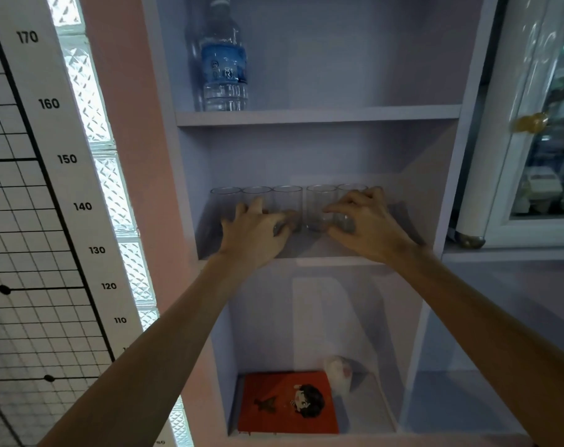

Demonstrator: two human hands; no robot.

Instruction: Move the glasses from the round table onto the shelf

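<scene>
Fingers (pixel 276 221) on clear glasses (pixel 287 198)

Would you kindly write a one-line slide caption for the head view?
Both hands, left and right, reach a row of five clear glasses on the middle shelf.

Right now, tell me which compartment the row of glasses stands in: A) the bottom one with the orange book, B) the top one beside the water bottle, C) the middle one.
C: the glasses line the middle compartment, below the water bottle and above the orange book.
</scene>
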